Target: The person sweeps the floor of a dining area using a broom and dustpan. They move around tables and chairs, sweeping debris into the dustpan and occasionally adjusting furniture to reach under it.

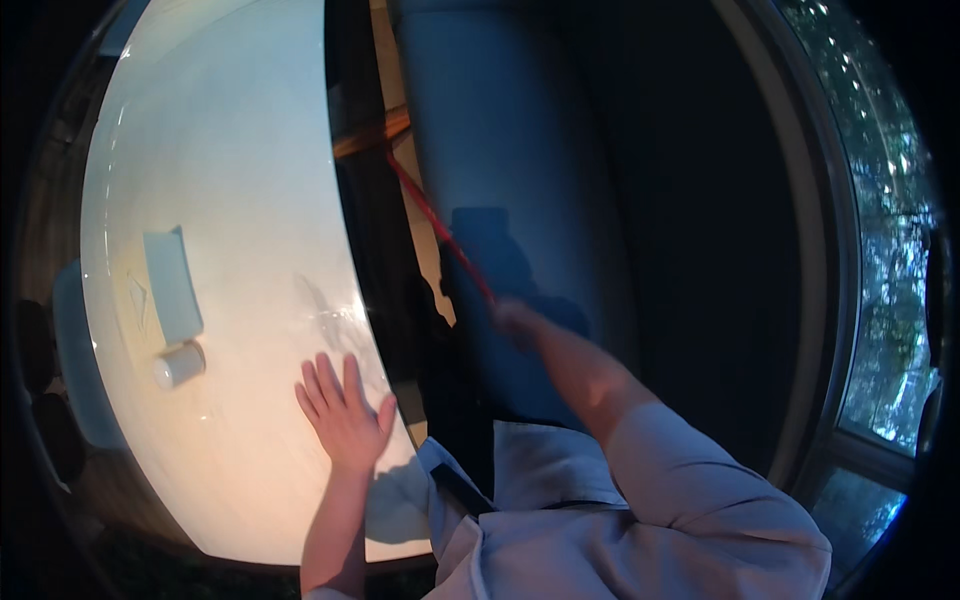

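My left hand [343,412] lies flat on the white glossy table [240,150], near its right edge, fingers spread and nothing in them. My right hand [517,322] is closed around the near end of a long, thin red pole [437,222]. The pole slants away to the far left, over the gap between the table and a dark blue padded bench [510,120]. Its far end meets an orange-brown piece [375,138] beside the table edge; blur hides what that piece is and whether it joins the pole.
A flat pale blue-grey box-like thing [175,287] and a small white cylinder [180,366] rest on the table's left part. Beyond that edge stands a pale blue-grey chair [75,350]. A large window [885,260] is at the far right. Shadows fall across the bench.
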Motion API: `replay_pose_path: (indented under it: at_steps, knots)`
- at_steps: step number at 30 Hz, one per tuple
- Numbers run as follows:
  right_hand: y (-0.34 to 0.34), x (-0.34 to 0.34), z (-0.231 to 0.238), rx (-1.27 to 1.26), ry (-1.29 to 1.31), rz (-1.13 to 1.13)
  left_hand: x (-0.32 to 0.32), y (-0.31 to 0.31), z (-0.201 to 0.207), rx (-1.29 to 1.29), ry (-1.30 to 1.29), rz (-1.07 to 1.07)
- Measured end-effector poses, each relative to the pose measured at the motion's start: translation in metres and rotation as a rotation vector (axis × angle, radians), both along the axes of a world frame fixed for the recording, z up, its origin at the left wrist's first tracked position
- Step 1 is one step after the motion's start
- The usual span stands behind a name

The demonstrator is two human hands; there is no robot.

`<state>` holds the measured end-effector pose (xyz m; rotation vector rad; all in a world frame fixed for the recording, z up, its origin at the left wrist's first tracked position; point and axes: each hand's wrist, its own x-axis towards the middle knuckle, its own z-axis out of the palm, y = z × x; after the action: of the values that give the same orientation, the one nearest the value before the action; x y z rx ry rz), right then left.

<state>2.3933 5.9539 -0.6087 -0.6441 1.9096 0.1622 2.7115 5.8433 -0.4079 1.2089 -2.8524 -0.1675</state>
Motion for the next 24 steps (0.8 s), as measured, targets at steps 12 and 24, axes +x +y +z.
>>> replay_pose_path:
  at_steps: [12,24]
  knots:
    - [0.295,0.142,0.258,0.271,-0.123,-0.347,0.017,0.018,-0.010,-0.058,0.009,-0.029]
    - [0.034,0.137,0.068,-0.210,-0.467,-0.830,0.013,0.010,-0.018,-0.137,0.021,-0.145]
